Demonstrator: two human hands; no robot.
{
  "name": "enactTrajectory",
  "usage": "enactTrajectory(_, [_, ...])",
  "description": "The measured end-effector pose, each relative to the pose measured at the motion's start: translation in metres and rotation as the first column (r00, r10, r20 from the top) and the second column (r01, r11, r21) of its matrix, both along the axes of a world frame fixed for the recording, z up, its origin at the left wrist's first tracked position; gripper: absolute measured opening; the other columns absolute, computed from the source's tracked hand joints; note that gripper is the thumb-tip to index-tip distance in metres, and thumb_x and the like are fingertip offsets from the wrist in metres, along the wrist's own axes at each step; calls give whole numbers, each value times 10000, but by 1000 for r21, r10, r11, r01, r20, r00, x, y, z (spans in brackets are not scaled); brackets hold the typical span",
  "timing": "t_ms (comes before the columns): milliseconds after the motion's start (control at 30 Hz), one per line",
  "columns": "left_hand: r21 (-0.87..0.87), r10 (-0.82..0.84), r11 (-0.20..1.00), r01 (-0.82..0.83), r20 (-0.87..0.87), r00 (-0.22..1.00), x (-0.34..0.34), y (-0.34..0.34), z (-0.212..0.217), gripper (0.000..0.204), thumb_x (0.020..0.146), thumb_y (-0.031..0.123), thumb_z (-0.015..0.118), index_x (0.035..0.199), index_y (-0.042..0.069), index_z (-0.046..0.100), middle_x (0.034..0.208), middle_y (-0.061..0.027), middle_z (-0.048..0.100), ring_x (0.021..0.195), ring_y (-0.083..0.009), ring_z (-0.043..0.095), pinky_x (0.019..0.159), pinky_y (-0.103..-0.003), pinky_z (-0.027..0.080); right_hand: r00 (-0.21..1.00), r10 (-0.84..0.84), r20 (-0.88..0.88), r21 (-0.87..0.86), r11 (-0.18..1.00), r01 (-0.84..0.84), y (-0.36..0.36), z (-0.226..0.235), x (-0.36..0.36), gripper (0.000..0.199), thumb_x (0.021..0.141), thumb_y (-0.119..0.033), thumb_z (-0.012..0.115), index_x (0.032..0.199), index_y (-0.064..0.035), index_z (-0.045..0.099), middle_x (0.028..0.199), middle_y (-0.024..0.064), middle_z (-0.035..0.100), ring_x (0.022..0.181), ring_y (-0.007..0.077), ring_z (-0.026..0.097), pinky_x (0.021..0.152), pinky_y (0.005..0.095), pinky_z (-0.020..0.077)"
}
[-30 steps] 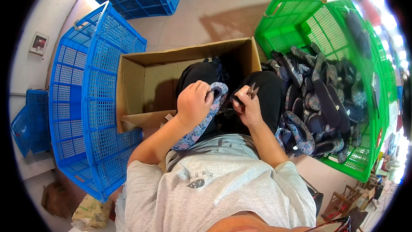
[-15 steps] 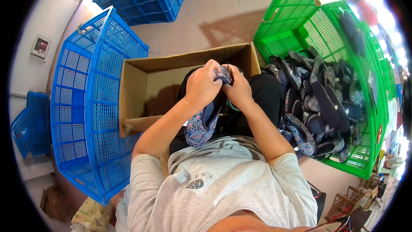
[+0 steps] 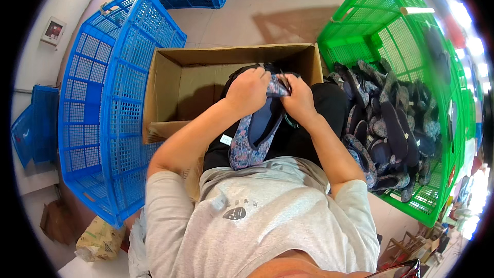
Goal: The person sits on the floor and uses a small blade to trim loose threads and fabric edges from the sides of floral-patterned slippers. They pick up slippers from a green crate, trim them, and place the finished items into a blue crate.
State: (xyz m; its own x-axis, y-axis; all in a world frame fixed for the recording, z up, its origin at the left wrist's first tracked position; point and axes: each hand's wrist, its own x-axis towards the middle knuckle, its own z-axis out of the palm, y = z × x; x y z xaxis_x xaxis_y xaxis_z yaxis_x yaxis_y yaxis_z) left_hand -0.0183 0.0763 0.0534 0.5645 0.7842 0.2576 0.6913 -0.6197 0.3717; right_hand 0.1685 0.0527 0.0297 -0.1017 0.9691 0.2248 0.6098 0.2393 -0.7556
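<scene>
– Now, where's the floral slipper [image 3: 248, 150]?
– Over the lap [image 3: 329, 105], toe toward the grey shirt [image 3: 288, 216]! Left hand [image 3: 249, 90] grips its heel end; right hand [image 3: 298, 101] closes there too, around a half-hidden dark tool [image 3: 284, 84].
– Beyond?
– Cardboard box [image 3: 200, 85] ahead, green crate [image 3: 355, 13] of heaped slippers [image 3: 393, 128] rightward!

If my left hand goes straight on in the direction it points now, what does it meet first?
Probably the floral slipper at its heel, which your left hand grips. Just beyond, your right hand seems close to that line, but depth is unclear in this single view.
</scene>
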Motion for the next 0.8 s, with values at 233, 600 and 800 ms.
enactTrajectory(233, [-153,-258,954,259,22,966,-33,-8,51,113,736,111,618,785,14,587,826,-183,599,809,-388,601,744,-457,490,938,326,-119,-151,928,-342,-15,50,9,305,735,11,649,1035,-33,669,798,130,621,728,249,575,685,329,461])
enactTrajectory(600, [-903,674,127,411,383,632,-38,-78,54,126,959,109,620,1007,-5,644,933,-41,682,813,-114,641,711,-274,512,358,-39,-933,-291,667,-686,-56,23,6,386,835,-29,656,1206,-11,552,1025,23,632,896,109,593,845,248,477])
enactTrajectory(800, [-574,901,-102,812,293,321,-22,-92,50,213,976,156,621,1129,8,610,1040,-70,682,907,-140,665,856,-319,565,48,-165,-985,-145,650,-746,-60,-4,-2,274,893,-188,739,1065,-24,602,979,37,657,850,96,619,787,260,522])
